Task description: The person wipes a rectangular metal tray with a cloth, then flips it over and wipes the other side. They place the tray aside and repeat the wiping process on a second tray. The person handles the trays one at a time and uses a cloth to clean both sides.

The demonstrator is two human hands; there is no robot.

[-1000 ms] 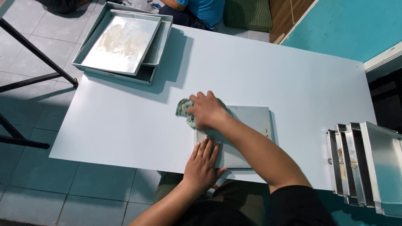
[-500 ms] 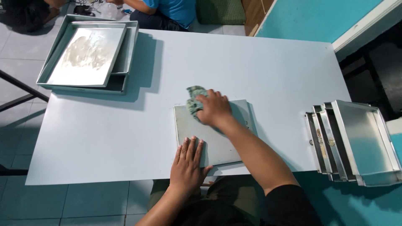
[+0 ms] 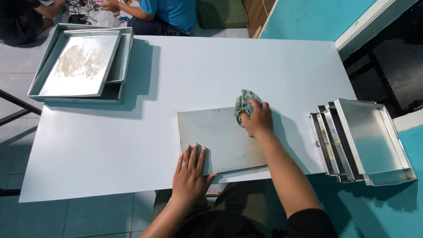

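A flat, dull grey rectangular metal sheet (image 3: 220,139) lies at the near edge of the white table (image 3: 110,132), straight ahead of the person. At its two o'clock corner the right hand (image 3: 257,121) presses a crumpled green-grey cloth (image 3: 243,103), fingers curled and closed over it, probably so the rag bears down on the metal. The left hand (image 3: 190,171) lies flat at the sheet's seven o'clock corner, fingers spread and holding nothing, apparently pinning the sheet against sliding. At three o'clock, a row of shiny metal trays (image 3: 363,141) stands on edge just off the table. At ten o'clock, nested grey baking trays (image 3: 81,64) rest on the far corner. Beyond, a seated person in a blue shirt (image 3: 174,13).
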